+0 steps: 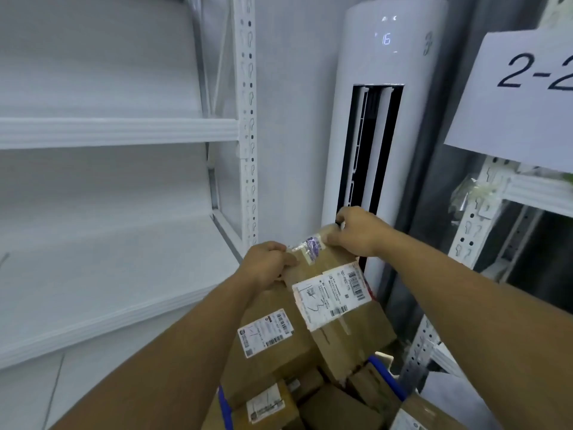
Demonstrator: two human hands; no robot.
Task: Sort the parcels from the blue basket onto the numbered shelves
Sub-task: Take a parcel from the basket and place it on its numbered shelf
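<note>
Below, blue basket (388, 377) heaped with brown parcels (338, 408), top parcel (336, 301) gripped by left hand (266, 263) and right hand (356, 232).

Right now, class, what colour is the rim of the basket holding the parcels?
Blue; the basket rim shows best in the head view.

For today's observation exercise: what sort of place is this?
Likely a parcel depot: white shelves, a 2-2 sign, and labelled parcels heaped in a blue basket.
</note>
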